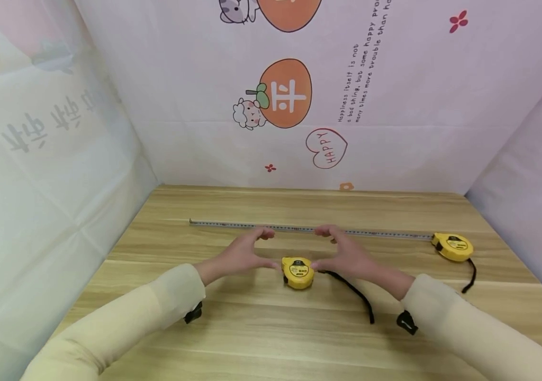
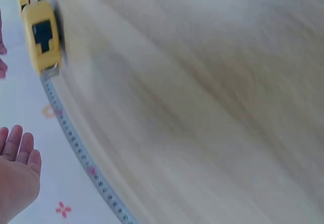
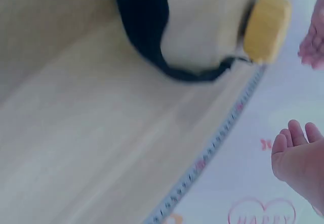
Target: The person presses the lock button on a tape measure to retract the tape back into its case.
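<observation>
A yellow tape measure [image 1: 298,276] lies on the wooden table between my hands, its black strap [image 1: 354,291] trailing right. My left hand [image 1: 242,253] is at its left side, my right hand [image 1: 349,257] at its right. Both hands face each other, fingers and thumbs spread apart in a loose curve. The thumbs appear beside the case; contact is unclear in the head view. Both wrist views show a gap between the hands and the tape measure [image 2: 43,39]. Nothing is held. Farther back, a second yellow tape measure [image 1: 454,247] has its blade [image 1: 295,228] pulled out leftward.
The second tape measure's black strap [image 1: 472,275] hangs toward the table's right edge. A printed white cloth [image 1: 195,116] stands behind the table [image 1: 252,338], with more cloth on both sides. Black wrist straps [image 1: 406,321] show under my sleeves.
</observation>
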Demonstrator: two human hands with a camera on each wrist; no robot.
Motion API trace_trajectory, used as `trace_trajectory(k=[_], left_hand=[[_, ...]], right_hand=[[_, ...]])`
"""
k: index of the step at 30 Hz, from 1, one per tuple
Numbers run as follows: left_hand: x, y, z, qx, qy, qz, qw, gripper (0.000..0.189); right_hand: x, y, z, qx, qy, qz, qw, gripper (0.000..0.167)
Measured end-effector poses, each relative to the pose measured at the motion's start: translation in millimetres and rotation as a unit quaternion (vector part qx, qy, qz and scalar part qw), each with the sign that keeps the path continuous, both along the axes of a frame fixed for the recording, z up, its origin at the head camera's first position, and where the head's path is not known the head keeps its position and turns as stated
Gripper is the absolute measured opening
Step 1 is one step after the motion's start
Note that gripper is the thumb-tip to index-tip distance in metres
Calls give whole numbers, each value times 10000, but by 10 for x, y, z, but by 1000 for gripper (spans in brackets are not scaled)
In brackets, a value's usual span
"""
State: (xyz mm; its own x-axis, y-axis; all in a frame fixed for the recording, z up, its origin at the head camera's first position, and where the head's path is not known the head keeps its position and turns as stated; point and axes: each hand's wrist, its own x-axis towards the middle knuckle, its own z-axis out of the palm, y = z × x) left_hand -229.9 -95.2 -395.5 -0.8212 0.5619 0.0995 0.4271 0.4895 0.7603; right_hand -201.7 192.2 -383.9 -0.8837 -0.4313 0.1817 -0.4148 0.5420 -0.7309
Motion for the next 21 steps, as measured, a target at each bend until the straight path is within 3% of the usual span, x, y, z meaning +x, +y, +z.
trace_trajectory(k=[8,11,21], left_hand=[[-78,-321,87,92,408,284,9987,71],[-115,-455,108,43,571,386,9976,69],[-270,-878,108,-129,946,1124,9891,68]], right_hand=[[-42,332,212,121,985,-448,9941,70],[-39,481,279,246,1175,-635,9907,66],[0,982,408,623,563,-1333,9875,74]])
